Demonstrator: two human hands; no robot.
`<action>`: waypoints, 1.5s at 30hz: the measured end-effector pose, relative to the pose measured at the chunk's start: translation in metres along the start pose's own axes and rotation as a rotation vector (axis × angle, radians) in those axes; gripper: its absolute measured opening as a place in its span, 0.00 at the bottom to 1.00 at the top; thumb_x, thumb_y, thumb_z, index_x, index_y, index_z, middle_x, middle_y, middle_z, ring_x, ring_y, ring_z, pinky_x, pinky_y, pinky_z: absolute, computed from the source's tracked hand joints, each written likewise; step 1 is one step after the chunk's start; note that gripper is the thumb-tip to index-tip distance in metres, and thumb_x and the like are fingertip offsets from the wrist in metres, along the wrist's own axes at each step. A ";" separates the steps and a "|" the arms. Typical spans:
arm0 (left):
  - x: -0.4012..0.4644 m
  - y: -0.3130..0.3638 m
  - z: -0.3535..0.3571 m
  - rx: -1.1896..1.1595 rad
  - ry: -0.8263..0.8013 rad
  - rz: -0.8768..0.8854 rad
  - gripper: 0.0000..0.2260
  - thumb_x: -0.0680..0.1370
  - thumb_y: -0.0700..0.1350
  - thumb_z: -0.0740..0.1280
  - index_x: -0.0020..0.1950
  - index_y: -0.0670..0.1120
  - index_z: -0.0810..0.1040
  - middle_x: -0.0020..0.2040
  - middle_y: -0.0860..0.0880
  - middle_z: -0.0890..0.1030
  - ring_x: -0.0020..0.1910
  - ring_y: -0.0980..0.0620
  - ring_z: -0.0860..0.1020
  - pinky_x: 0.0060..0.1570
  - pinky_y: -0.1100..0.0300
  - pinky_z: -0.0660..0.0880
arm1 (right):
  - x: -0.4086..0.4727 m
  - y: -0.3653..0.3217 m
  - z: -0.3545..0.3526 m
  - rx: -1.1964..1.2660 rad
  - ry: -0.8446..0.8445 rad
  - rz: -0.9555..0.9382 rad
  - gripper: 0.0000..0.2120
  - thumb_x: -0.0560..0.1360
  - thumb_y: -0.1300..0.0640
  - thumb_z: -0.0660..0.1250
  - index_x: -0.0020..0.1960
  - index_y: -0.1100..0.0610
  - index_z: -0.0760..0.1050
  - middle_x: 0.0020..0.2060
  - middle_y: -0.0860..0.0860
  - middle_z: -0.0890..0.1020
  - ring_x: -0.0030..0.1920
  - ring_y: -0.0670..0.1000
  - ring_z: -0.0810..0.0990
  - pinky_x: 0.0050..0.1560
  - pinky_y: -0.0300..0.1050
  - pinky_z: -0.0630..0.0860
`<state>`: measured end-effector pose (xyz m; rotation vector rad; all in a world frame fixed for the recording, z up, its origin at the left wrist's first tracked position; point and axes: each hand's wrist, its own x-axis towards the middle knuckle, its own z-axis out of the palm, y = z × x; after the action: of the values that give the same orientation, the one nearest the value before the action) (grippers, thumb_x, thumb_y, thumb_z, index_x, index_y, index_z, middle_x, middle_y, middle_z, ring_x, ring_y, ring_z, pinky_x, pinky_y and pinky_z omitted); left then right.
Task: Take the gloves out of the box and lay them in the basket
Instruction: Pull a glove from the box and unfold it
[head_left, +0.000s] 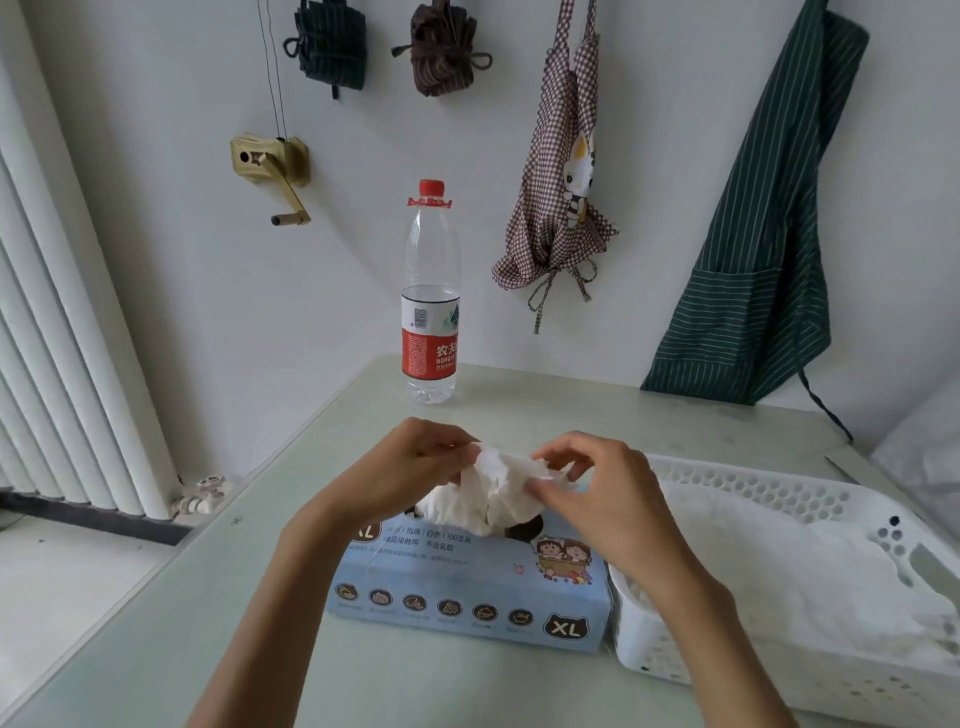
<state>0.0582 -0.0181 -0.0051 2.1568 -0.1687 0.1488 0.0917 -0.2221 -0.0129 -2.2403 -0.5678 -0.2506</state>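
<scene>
Head view: left hand (415, 462) and right hand (587, 483) both pinch the white gloves (488, 488) bunched over the slot of the blue box (467, 587), fingers curled tight on the wad, which sits half out of the box and not yet over the white basket (753, 483) just to the right. Main risk as I judge it: the thin film is clumped (can't tell how many gloves), so a pull may drag extras out or tear one. The light box may also lift with nothing pinning it; the water bottle (430, 291) stands well behind.
</scene>
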 end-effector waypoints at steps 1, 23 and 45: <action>0.000 0.000 0.000 0.020 0.016 -0.001 0.10 0.80 0.43 0.63 0.53 0.41 0.82 0.47 0.46 0.84 0.48 0.50 0.82 0.55 0.51 0.77 | 0.001 0.001 0.000 -0.019 0.048 0.000 0.07 0.69 0.49 0.74 0.47 0.46 0.82 0.40 0.40 0.81 0.41 0.40 0.77 0.41 0.38 0.73; -0.003 0.017 -0.001 0.101 0.281 0.072 0.04 0.74 0.50 0.70 0.46 0.51 0.83 0.44 0.54 0.85 0.43 0.56 0.82 0.50 0.49 0.79 | 0.000 -0.026 -0.018 0.503 -0.036 0.031 0.14 0.77 0.64 0.63 0.55 0.48 0.78 0.45 0.42 0.85 0.49 0.38 0.81 0.51 0.34 0.75; -0.017 0.011 -0.040 -0.417 0.629 -0.031 0.09 0.80 0.45 0.63 0.42 0.47 0.80 0.36 0.52 0.84 0.36 0.58 0.83 0.37 0.66 0.79 | -0.007 -0.006 0.028 -0.426 -0.313 -0.115 0.11 0.79 0.57 0.59 0.58 0.50 0.75 0.50 0.48 0.82 0.55 0.50 0.76 0.54 0.41 0.68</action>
<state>0.0375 0.0100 0.0225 1.6095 0.1844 0.6978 0.0820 -0.1995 -0.0301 -2.6863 -0.8780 -0.0816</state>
